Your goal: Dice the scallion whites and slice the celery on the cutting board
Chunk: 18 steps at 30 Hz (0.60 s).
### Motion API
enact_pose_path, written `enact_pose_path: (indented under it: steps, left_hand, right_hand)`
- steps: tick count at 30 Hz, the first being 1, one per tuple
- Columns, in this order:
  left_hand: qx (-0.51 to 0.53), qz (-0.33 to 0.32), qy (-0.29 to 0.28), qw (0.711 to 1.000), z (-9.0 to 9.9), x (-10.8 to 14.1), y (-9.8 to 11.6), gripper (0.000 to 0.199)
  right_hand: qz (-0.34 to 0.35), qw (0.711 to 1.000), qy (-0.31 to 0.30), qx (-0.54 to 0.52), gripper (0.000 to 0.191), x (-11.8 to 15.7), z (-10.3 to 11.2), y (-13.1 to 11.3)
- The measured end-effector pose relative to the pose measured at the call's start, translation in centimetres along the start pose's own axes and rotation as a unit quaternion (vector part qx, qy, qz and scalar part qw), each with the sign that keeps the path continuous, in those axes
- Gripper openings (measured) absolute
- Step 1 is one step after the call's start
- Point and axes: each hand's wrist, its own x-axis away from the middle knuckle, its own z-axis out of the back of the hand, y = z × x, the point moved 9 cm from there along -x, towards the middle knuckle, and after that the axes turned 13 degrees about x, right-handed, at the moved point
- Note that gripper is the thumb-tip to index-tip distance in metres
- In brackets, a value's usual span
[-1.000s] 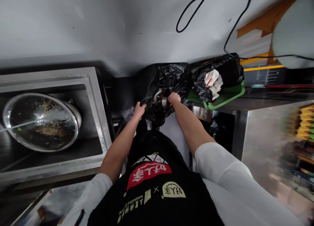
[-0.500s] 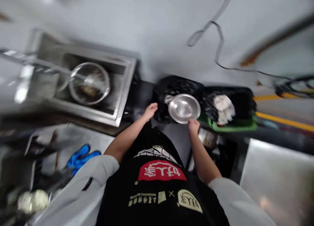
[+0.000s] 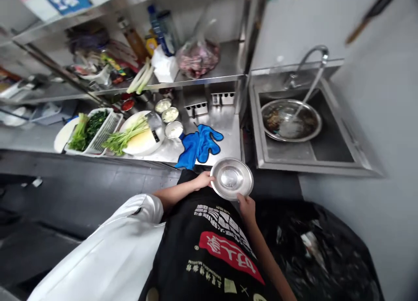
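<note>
A shallow round metal bowl (image 3: 231, 179) is held in front of my apron, and nothing shows inside it. My left hand (image 3: 204, 180) grips its left rim, and my right hand (image 3: 246, 205) pinches the near rim. Just beyond the bowl, a blue cloth (image 3: 200, 145) lies on the front of the metal counter (image 3: 228, 126). To the right, water runs from a curved faucet (image 3: 308, 59) into a larger metal basin (image 3: 291, 120) inside the sink (image 3: 338, 131); the basin holds water and some brownish bits.
A bin lined with a black bag (image 3: 313, 248) stands at the lower right. Along the counter are a white cutting board (image 3: 140, 135) with celery and a cleaver, a white basket (image 3: 98, 133) of greens, and small metal bowls (image 3: 173, 130). A shelf (image 3: 225, 68) with bagged meat runs above.
My view has swung left from the bins to the counter and sink. The bowl, held only by my right hand before, is now gripped by my left hand as well.
</note>
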Motion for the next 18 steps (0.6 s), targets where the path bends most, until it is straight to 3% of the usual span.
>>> enact_pose_path:
  steps: [3,5,10,13,15,18]
  left_hand:
    - [0.059,-0.040,0.069,0.995,11.2,1.6,5.2,0.002]
    - [0.083,-0.062,0.103,0.989,20.1,2.2,9.4,0.003]
    - [0.104,-0.113,0.215,0.964,45.8,1.0,20.7,0.009]
    - [0.090,-0.126,0.273,0.949,59.2,-1.8,27.2,0.009]
    - [0.088,-0.121,0.310,0.939,66.3,-4.6,31.0,0.010]
    - [0.079,-0.097,0.350,0.928,73.7,-10.2,35.5,0.011]
  right_hand:
    - [0.064,0.984,-0.148,-0.075,0.058,-1.1,-9.2,-7.5]
    - [0.072,0.971,-0.207,-0.093,0.061,-1.5,-15.5,-10.8]
    - [0.031,0.977,-0.202,0.059,0.069,-2.7,-29.7,-13.1]
    - [0.034,0.973,-0.179,0.140,0.069,-2.4,-36.9,-14.4]
    - [0.031,0.968,-0.192,0.156,0.067,-1.6,-40.9,-15.8]
    - [0.009,0.966,-0.198,0.163,0.062,-0.8,-44.6,-17.9]
